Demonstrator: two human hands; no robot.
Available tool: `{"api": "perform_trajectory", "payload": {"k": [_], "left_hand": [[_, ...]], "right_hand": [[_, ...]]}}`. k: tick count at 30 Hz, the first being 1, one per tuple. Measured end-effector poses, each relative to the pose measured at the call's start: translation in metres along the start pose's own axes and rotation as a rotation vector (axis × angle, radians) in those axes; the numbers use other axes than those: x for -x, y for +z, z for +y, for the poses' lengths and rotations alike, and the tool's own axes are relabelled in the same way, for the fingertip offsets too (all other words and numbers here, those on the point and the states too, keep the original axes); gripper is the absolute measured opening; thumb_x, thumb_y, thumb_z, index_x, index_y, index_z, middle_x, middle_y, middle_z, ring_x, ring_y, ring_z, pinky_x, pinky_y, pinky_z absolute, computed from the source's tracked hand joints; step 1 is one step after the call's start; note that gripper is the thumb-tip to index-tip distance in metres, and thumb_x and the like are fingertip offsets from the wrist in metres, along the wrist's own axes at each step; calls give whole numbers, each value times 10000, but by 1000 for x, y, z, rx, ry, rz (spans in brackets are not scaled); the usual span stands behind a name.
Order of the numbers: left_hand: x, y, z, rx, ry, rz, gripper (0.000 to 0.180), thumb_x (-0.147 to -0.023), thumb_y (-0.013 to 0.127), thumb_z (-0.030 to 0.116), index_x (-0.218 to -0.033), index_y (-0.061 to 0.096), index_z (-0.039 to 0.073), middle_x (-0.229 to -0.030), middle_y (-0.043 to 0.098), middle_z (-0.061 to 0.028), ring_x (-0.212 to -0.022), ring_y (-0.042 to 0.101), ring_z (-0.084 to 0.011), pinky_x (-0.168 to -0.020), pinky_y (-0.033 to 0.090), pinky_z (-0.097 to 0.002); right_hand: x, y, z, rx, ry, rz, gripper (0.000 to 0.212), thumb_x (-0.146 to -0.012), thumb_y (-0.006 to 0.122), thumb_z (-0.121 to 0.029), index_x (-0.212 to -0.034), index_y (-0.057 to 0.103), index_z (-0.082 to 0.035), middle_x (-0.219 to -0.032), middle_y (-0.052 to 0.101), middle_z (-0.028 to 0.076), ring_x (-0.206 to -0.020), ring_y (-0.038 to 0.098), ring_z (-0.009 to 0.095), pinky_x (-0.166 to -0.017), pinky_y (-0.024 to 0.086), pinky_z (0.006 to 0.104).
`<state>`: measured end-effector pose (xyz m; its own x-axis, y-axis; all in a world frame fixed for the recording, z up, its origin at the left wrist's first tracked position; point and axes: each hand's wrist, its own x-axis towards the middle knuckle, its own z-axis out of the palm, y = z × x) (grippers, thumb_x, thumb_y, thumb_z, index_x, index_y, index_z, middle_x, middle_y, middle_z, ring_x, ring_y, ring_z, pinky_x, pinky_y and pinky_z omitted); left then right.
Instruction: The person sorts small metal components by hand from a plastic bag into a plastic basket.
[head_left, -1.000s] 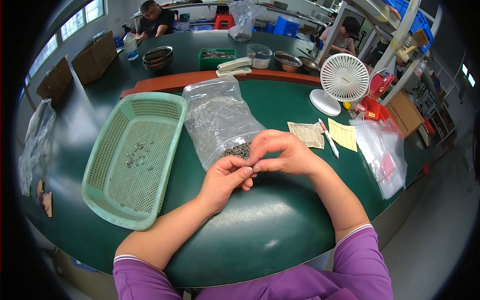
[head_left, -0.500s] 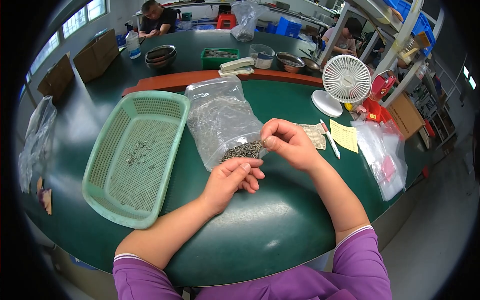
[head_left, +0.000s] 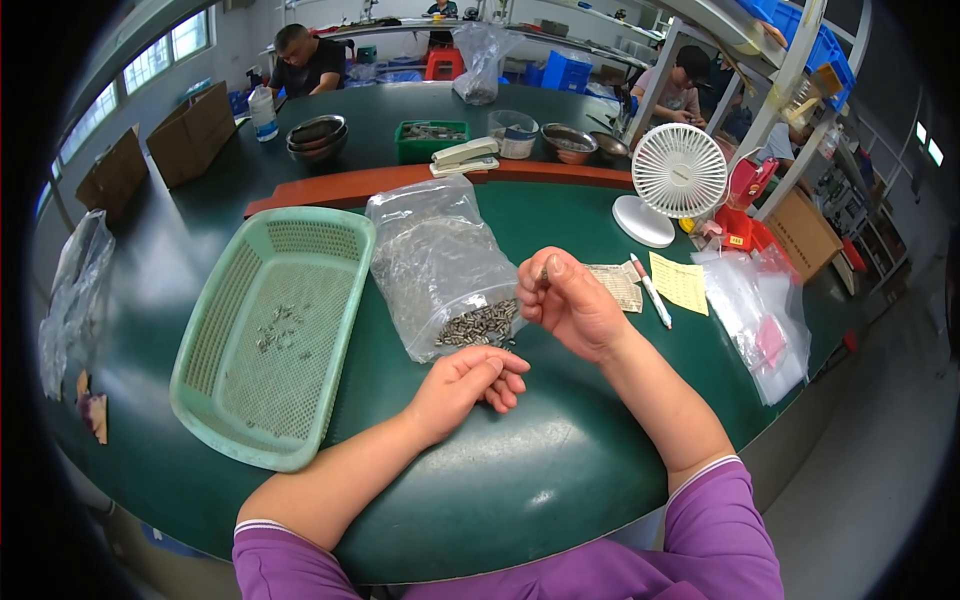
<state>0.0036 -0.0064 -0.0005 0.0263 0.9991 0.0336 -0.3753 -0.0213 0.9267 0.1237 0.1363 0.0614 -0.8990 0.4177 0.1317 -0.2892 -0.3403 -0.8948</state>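
In front of the opening of a clear plastic bag (head_left: 430, 240), my right hand (head_left: 580, 310) is raised with thumb and fingers pinched on a small dark metal piece (head_left: 544, 273). Many short metal pins (head_left: 480, 325) lie heaped in the mouth of that bag, a few just outside it. My left hand (head_left: 465, 390) rests nearer to me, beside the bag mouth, its fingers curled and thumb against them. What those fingers hold, if anything, is hidden. Left of the bag, a pale green perforated basket (head_left: 190, 385) has a small scatter of metal pins (head_left: 280, 325) on its floor.
Right of my hand lie slips of paper (head_left: 680, 282), a white pen (head_left: 652, 292) and flat plastic bags (head_left: 755, 320). A white fan (head_left: 680, 170) stands behind them. Along the back are a red-brown ledge (head_left: 330, 190), a stapler (head_left: 465, 155), bowls (head_left: 318, 135) and a green tray (head_left: 425, 150). People sit farther off.
My right hand has turned, its palm now more towards me, and sits a little lower, apart from the bag mouth. The left hand has barely moved. The whole view has shifted slightly.
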Motion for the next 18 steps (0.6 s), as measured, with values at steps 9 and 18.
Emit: {"api": "perform_trajectory", "payload": {"k": [9,18], "left_hand": [[-8,5,1,-47,84,-9,275,-938,386,115,-1165,509,21,-836,571,-50,-678,547,-83,-627,473,-204],[-3,8,-1,-121,42,-2,231,-937,414,173,-1025,546,4,-840,584,-62,-681,554,-99,-646,481,-229]], "right_hand": [[2,18,-6,198,-66,-20,159,-863,567,-215,-898,524,-66,-804,498,8,-722,443,101,-656,384,227],[-62,117,-10,884,-271,-159,213,-798,599,-100,-989,580,-7,-866,608,39,-783,581,112,-746,478,255]]}}
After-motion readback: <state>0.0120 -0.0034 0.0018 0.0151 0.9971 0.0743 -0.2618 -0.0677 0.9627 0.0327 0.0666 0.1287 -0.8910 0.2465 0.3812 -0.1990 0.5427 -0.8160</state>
